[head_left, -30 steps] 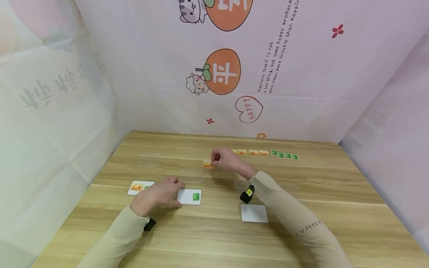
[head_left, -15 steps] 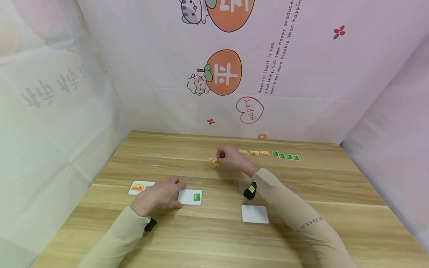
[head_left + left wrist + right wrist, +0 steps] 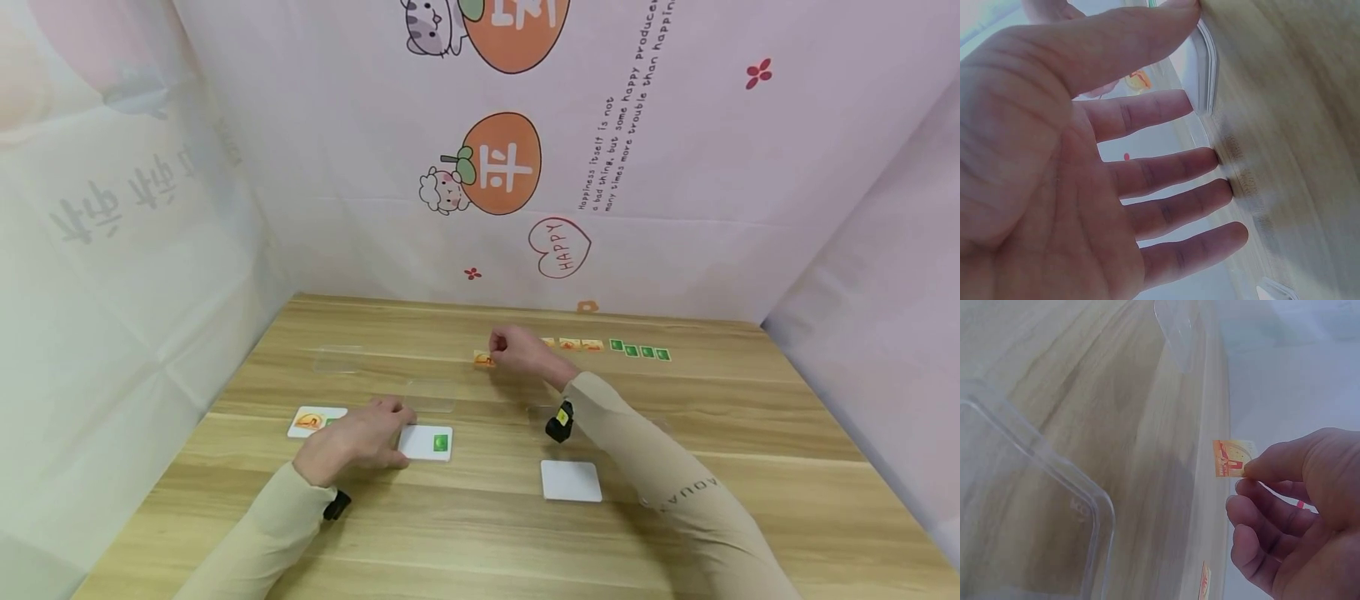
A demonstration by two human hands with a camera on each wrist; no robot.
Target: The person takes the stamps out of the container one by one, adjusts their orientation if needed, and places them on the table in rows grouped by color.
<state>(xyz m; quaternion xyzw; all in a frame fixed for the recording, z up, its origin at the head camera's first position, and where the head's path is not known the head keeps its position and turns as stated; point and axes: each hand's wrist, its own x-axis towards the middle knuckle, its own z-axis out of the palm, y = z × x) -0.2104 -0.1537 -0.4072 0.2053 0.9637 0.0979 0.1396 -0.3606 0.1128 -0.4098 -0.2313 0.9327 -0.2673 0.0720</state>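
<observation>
My right hand (image 3: 525, 352) pinches a thin, small orange picture card (image 3: 1227, 459) between thumb and forefinger, above the far part of the table. Its other fingers curl loosely, holding nothing. My left hand (image 3: 358, 437) holds the left end of a white card (image 3: 420, 443) flat on the table, thumb at the near edge and forefinger at the far corner. The remaining fingers (image 3: 1175, 203) are spread straight. A small green square (image 3: 441, 443) lies on this card's right side. Left of it, another white card (image 3: 324, 412) bears an orange picture and a green square, partly covered by my left hand.
Several orange picture cards (image 3: 570, 344) and several green squares (image 3: 632, 351) lie in a row at the back. Clear plastic pieces (image 3: 431, 396) lie across the middle. A plain white card (image 3: 571, 481) lies right of centre. Printed cloth (image 3: 375, 167) hangs around the table (image 3: 480, 533).
My right hand has moved right and slightly toward the back, carrying the orange picture card. The left hand stays on the white card.
</observation>
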